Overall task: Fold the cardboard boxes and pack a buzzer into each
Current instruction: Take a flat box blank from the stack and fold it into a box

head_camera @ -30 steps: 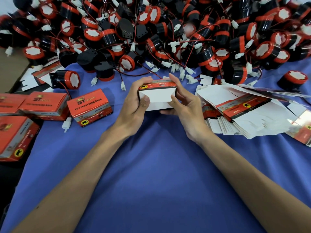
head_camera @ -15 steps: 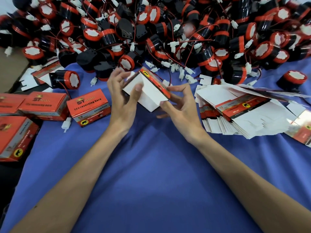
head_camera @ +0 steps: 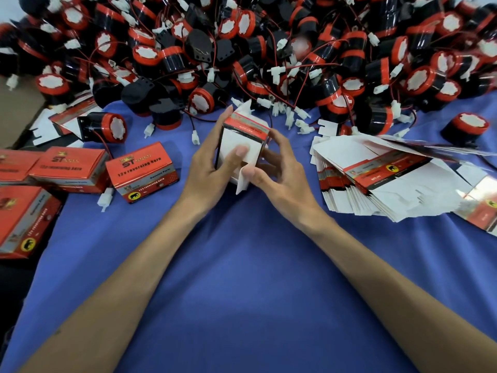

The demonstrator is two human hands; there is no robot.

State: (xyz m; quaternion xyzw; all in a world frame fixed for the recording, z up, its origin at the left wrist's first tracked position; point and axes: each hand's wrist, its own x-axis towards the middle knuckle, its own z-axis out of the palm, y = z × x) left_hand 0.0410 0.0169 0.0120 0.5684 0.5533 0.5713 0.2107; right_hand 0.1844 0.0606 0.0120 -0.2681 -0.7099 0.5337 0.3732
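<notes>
Near the buzzer pile [head_camera: 242, 49], the left hand [head_camera: 207, 162] and right hand [head_camera: 279, 173] are both gripping a half-folded cardboard box [head_camera: 242, 135], whose loose flap [head_camera: 242, 183] could crumple under uneven squeezing.

The site was a manual packing station, of the kind found in a small workshop or factory. A work surface under blue cloth [head_camera: 255, 278] carried a large loose heap of identical buzzers [head_camera: 172, 59] with trailing leads and white plugs. A stack of flat, unfolded cartons [head_camera: 382, 189] lay at the right. Closed boxes [head_camera: 142, 170] with the same print stood grouped at the left. The left hand [head_camera: 212, 168] and right hand [head_camera: 277, 173] gripped one part-folded box [head_camera: 242, 141], showing assembly by hand.
</notes>
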